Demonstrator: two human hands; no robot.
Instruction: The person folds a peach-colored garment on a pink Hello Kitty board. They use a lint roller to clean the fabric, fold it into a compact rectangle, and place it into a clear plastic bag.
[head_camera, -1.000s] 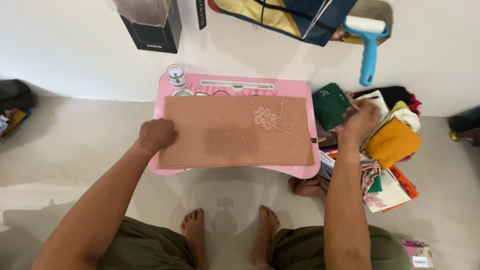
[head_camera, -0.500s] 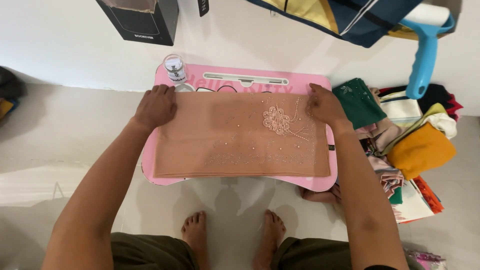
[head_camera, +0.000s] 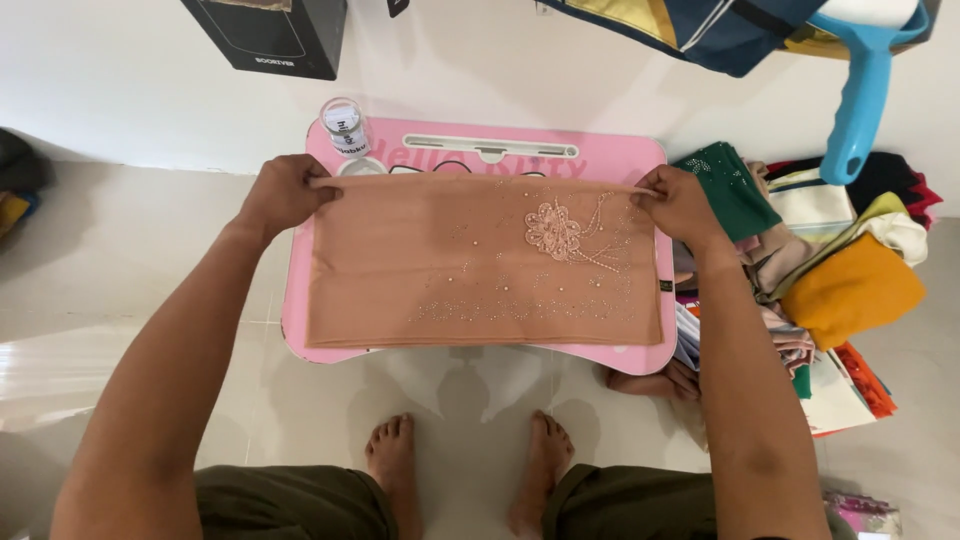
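Head view: two hands pinch the far corners of a folded peach cloth on a low pink table.

Left hand (head_camera: 283, 192) has its fingers closed on the far-left corner of the peach cloth (head_camera: 480, 265), just near a small clear jar (head_camera: 345, 127). That cloth lies flat across the pink table (head_camera: 620, 156), its long axis running left to right, beaded flower right of centre. Right hand (head_camera: 680, 205) grips the far-right corner, beside a pile of folded fabrics (head_camera: 850, 290). Both hands sit equally close, at opposite ends.

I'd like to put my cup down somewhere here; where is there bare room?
Bare tiled floor lies left of the pink lap table, beyond the left hand. The beaded peach cloth covers most of the tabletop. Right of the right hand, the folded fabric pile crowds the floor.
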